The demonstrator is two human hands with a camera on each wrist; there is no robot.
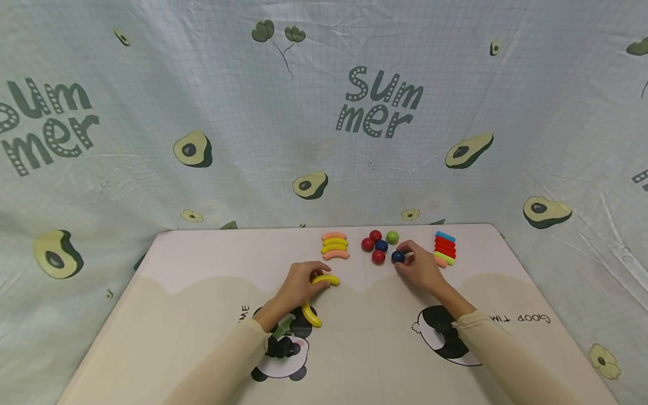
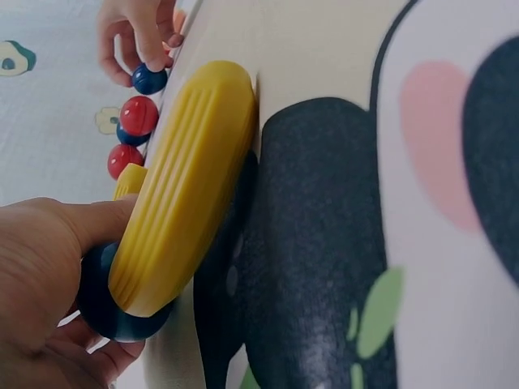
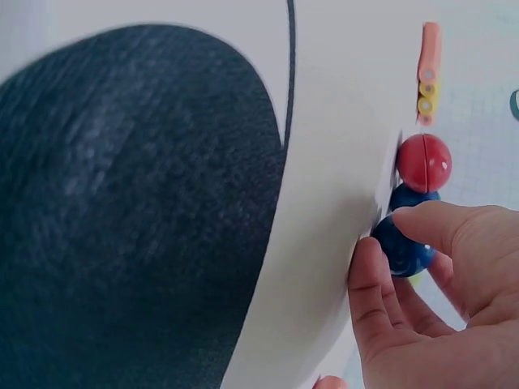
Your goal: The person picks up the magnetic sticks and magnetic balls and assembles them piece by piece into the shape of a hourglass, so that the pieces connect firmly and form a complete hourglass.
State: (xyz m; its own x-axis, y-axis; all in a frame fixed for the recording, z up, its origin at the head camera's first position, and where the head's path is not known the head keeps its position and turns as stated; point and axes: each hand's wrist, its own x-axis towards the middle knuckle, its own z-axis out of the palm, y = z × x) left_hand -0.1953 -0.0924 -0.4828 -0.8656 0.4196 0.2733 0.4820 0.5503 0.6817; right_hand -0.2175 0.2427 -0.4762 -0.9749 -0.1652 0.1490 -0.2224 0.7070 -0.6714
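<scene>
Blue ball (image 3: 403,253): dark, glossy, round | yellow piece (image 2: 185,194): curved, ridged lengthwise

The place looks like a small play corner screened off with fabric; whether it lies in a home or a studio cannot be told. A pale cloth (image 1: 304,118), printed with avocados (image 1: 310,185), flowers (image 1: 604,361) and the word "summer", hangs behind and on both sides of a light table (image 1: 379,360). Cartoon pandas (image 1: 280,357) decorate the tabletop, and bright balls (image 1: 378,257) and coloured sticks (image 1: 445,245) resemble toys.
</scene>
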